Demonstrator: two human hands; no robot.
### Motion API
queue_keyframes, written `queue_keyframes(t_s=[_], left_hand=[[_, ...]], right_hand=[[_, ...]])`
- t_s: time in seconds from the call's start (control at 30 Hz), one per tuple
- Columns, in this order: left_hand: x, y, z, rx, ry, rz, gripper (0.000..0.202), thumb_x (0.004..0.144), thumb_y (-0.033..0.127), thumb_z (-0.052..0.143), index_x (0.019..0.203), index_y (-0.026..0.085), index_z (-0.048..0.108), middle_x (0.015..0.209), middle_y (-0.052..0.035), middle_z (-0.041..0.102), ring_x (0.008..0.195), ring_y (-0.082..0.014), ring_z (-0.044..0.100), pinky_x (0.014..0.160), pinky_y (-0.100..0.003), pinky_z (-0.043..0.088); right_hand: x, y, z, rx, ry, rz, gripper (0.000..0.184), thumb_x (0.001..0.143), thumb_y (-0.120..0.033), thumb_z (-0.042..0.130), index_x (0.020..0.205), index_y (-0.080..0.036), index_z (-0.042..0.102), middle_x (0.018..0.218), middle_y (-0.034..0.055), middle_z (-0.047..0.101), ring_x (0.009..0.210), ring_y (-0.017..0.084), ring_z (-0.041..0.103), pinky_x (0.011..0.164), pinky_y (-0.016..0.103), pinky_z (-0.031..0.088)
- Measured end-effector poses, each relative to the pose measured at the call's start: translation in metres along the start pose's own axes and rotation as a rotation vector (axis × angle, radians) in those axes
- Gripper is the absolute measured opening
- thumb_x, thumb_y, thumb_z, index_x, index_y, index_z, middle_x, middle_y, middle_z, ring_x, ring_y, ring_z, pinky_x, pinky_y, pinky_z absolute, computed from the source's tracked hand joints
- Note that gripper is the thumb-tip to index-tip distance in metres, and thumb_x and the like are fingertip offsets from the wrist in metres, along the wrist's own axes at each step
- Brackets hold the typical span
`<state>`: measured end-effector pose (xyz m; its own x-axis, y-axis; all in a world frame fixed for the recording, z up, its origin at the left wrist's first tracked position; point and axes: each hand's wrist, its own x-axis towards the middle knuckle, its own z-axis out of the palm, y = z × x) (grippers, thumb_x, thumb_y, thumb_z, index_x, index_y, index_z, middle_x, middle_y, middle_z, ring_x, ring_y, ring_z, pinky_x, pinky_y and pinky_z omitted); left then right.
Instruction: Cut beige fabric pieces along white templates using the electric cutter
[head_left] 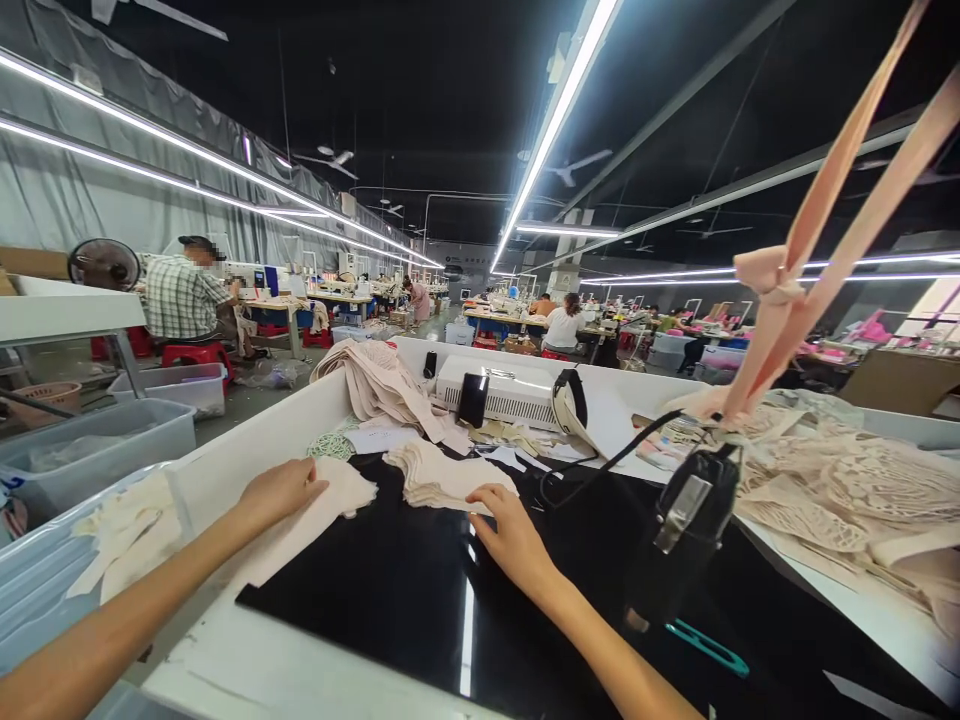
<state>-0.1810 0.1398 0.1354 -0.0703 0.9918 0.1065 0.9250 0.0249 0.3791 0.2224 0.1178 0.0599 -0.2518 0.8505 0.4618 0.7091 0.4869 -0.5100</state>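
left hand [281, 490] open, palm down on cream fabric piece [330, 505], pinning it flat at edge of black mat [390, 600]. right hand [514, 535] open, fingertips touching fabric stack [439, 478], gripping nothing. black tool [682, 530] hung on pink strap [840, 155], likely for easy reach.

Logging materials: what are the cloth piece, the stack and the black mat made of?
Cloth piece under the left hand: soft matte cream fabric, lying limp. Stack at the right hand: similar fabric, layered edges. Black mat: glossy, perhaps plastic; reflects a bright streak.
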Motion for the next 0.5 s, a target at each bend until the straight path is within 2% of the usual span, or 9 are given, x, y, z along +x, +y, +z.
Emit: queue_keyframes(t_s=[0.07,0.17,0.37,0.5], left_hand=[[-0.009,-0.007,0.007,0.004,-0.019,0.009,0.024,0.092,0.039,0.062,0.074,0.026,0.053,0.081,-0.006,0.074,0.085,-0.0318,0.073,0.078,-0.035,0.047],[-0.017,-0.011,0.015,-0.014,-0.013,0.045,0.023,0.097,0.037,0.054,0.078,0.026,0.054,0.088,-0.005,0.077,0.089,-0.0285,0.073,0.077,-0.033,0.045],[-0.021,-0.014,0.012,-0.064,0.019,0.08,0.027,0.105,0.036,0.048,0.082,0.025,0.058,0.096,-0.0064,0.079,0.095,-0.0285,0.072,0.081,-0.034,0.045],[-0.025,-0.017,0.013,-0.099,0.025,0.075,0.025,0.107,0.038,0.055,0.088,0.024,0.064,0.097,-0.0054,0.079,0.093,-0.0277,0.072,0.081,-0.035,0.047]], right_hand=[[-0.004,-0.009,0.002,0.032,-0.027,-0.017,0.028,0.103,-0.013,0.065,0.122,-0.027,0.079,0.133,0.0097,0.078,0.13,0.031,0.075,0.114,0.047,0.062],[-0.01,-0.022,0.004,0.082,-0.065,-0.041,0.026,0.104,-0.014,0.063,0.119,-0.027,0.079,0.132,0.0099,0.077,0.129,0.03,0.076,0.115,0.047,0.061],[-0.018,-0.04,0.002,0.152,-0.152,-0.087,0.023,0.105,-0.019,0.06,0.116,-0.027,0.078,0.13,0.0091,0.077,0.125,0.029,0.076,0.112,0.045,0.062],[-0.023,-0.05,-0.001,0.167,-0.2,-0.097,0.02,0.106,-0.025,0.058,0.113,-0.028,0.077,0.128,0.008,0.076,0.116,0.027,0.078,0.103,0.043,0.063]])
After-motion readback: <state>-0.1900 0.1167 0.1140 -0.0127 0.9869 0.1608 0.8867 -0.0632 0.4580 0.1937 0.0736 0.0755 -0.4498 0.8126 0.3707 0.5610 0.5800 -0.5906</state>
